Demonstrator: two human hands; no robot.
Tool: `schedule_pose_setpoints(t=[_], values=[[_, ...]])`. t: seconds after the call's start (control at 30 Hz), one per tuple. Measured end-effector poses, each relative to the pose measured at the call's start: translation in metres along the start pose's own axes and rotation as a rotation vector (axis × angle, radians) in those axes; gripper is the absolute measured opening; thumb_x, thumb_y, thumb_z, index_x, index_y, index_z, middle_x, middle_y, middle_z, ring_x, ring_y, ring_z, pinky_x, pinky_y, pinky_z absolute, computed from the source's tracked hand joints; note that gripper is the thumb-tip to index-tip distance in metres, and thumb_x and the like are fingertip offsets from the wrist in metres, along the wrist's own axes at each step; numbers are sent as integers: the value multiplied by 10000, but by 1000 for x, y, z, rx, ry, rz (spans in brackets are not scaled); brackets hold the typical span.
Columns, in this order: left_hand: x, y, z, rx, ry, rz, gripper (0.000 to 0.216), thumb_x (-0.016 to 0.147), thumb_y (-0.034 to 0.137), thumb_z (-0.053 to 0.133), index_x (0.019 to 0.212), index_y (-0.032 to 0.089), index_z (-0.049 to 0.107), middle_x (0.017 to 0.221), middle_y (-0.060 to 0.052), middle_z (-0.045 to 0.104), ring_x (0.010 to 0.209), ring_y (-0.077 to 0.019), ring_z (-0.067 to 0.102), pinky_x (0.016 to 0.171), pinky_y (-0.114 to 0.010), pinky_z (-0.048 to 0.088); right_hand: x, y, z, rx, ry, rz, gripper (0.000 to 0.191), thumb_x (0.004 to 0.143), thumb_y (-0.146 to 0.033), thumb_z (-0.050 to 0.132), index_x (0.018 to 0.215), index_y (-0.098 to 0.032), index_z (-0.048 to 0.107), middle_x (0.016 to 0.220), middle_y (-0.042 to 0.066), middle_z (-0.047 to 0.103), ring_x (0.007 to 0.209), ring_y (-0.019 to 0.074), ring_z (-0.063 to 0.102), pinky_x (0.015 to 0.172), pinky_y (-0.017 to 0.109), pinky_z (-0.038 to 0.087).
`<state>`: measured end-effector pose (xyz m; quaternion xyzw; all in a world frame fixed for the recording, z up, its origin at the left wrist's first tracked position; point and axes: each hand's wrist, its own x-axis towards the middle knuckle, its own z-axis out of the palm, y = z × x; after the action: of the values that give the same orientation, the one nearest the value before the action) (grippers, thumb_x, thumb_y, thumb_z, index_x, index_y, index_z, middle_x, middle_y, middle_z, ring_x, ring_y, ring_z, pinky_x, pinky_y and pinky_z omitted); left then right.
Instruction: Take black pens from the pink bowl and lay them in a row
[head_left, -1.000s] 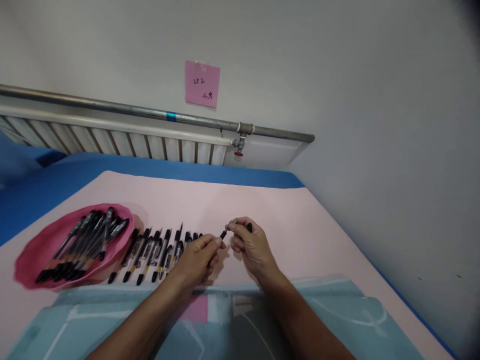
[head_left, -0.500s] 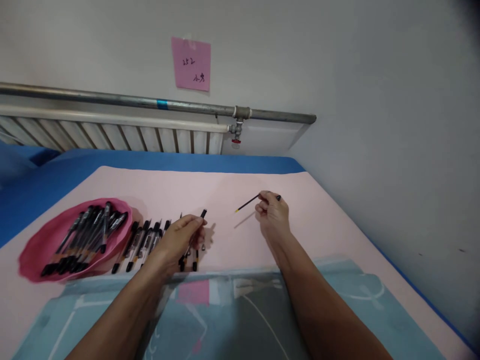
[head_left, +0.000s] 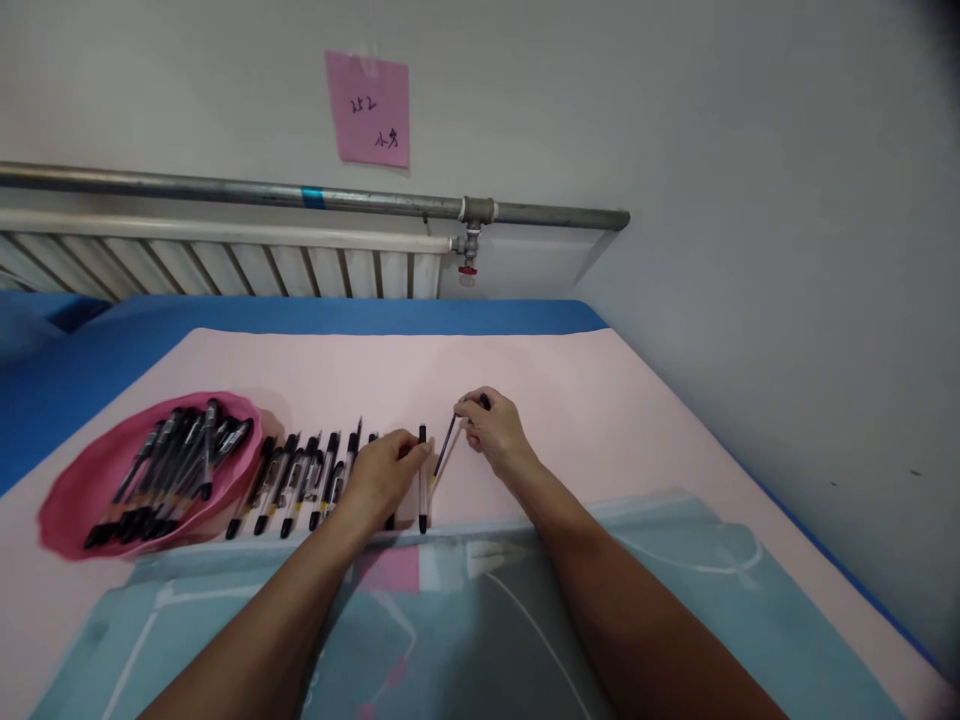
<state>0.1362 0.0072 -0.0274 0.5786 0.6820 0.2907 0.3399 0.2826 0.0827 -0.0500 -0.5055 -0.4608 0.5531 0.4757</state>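
My left hand [head_left: 384,472] is closed, its fingertips on a black pen barrel [head_left: 422,480] that lies at the right end of a row of pens [head_left: 307,485] on the pink cloth. Just right of it, my right hand [head_left: 491,428] pinches a thin ink refill [head_left: 444,450], which slants down toward the barrel. A pink tray [head_left: 71,500] at the left holds several black pens [head_left: 176,460].
The pink cloth [head_left: 570,400] covers a blue table [head_left: 225,320] set against a white wall with a radiator [head_left: 225,265], a metal pipe [head_left: 375,200] and a pink note [head_left: 369,108]. A light blue printed cloth [head_left: 675,600] lies along the near edge.
The hands pulled a refill out of a pen barrel and drew apart. My left hand has since laid the barrel down at the row's right end, and my right hand has brought the refill back beside it.
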Motion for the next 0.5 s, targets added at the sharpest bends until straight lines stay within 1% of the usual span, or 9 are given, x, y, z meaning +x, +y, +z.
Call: schedule_pose_setpoints(t=[0.1,0.2,0.3,0.37,0.5], values=[[4,0,-1,54,26,-1,296,777,413,436,679,174,580,548,17,516,543,-122,462,524,-229,289,2,1,1,-31,16,-27,111,592,-227,595,636,-192,499,479,-78,455,325,56,362,308,184,233],[6,0,-1,150,54,35,297,790,396,430,743,170,615,629,-16,591,602,-137,507,561,-236,305,3,1,1,-49,27,-28,98,598,-226,585,634,-196,499,479,-75,453,327,63,357,318,197,239],[6,1,-2,219,42,35,308,796,393,434,775,164,639,688,-44,634,641,-151,537,582,-244,318,3,3,2,-98,24,-30,75,607,-229,575,635,-195,515,457,-78,431,345,69,355,343,204,251],[6,1,-5,227,40,14,313,795,393,442,824,162,651,726,-57,655,668,-160,557,597,-246,334,3,4,3,-194,10,-55,64,613,-239,570,640,-192,536,470,-69,448,383,77,382,378,208,280],[2,1,-17,229,66,-23,303,792,362,444,902,175,656,816,-64,681,747,-174,587,646,-247,364,0,6,8,-424,-16,-131,58,619,-241,564,649,-193,573,568,-37,538,510,103,468,485,227,353]])
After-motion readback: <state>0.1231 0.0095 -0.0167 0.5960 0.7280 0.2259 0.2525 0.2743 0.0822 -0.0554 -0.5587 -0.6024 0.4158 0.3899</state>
